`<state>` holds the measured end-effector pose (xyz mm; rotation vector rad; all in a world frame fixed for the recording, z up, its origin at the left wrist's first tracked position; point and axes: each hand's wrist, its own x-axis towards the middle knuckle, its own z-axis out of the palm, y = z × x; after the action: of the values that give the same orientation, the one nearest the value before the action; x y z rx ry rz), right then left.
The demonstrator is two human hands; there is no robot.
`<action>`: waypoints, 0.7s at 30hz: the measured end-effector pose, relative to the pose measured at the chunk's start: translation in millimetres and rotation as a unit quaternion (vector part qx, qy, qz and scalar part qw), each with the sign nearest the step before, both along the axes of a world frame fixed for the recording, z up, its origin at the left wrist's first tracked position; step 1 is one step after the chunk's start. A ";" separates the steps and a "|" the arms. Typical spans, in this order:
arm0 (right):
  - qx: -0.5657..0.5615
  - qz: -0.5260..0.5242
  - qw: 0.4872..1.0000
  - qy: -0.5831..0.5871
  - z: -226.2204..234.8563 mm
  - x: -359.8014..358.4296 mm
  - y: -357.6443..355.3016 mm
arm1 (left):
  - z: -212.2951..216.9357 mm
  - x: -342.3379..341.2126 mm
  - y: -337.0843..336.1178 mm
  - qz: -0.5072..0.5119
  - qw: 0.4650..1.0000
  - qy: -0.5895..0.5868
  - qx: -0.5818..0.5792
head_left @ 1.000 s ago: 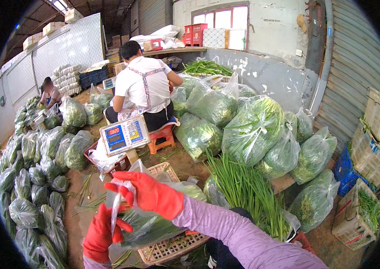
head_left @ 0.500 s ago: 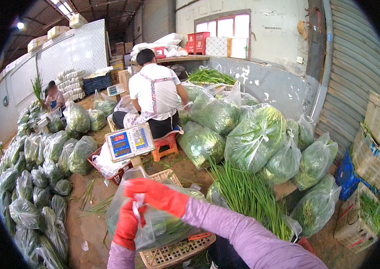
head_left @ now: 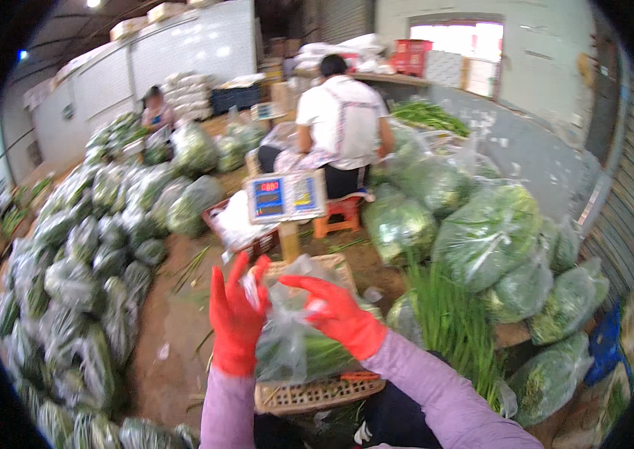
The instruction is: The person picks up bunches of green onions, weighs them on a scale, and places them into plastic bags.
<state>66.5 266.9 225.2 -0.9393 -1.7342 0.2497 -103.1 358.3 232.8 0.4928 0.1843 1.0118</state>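
The left hand (head_left: 236, 325) was raised in its red glove with the fingers spread apart and a pale strip of plastic (head_left: 251, 290) among them; whether they pinched it, I could not tell. The right hand (head_left: 343, 318), gloved alike, pointed its forefinger across toward the left, with something whitish near the fingers — again, no telling whether it was clamped on anything. Just below and between the hands, the clear bag (head_left: 283, 361) of greens rested on the beige basket (head_left: 317, 396). The step in hand seemed to be work at the bag's mouth, either gathering or fastening it; on that reading, the next move called for a sure grip on the loose plastic, without tearing it. Beyond the basket stood the scale display (head_left: 287, 197) on its post, the only clear bearer of writing: lit red digits on a blue panel, beside a pale keypad whose small marks were too blurred to read. No brand could be made out, on the red box (head_left: 410, 57) by the window or on the bags. Long green leaves (head_left: 451, 329) lay to the right, filled bags (head_left: 77, 280) crowded the left, and a white-shirted co-worker (head_left: 343, 120) sat farther back.
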 end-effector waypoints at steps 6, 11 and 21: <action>-0.415 0.085 0.774 0.471 -97.9 62.7 -38.1 | -78.5 -52.7 61.6 0.077 0.979 0.099 -0.159; -0.470 0.364 0.521 0.613 -57.6 44.0 -34.2 | 1.1 -53.7 4.2 -0.069 0.936 0.283 0.196; -0.340 0.407 0.571 0.626 3.6 -9.7 0.2 | -23.5 -15.0 -54.1 -0.171 0.948 0.268 0.015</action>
<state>56.8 267.1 228.9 -0.1115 -0.4687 1.8129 -118.1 304.2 209.4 0.7940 0.5500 0.5240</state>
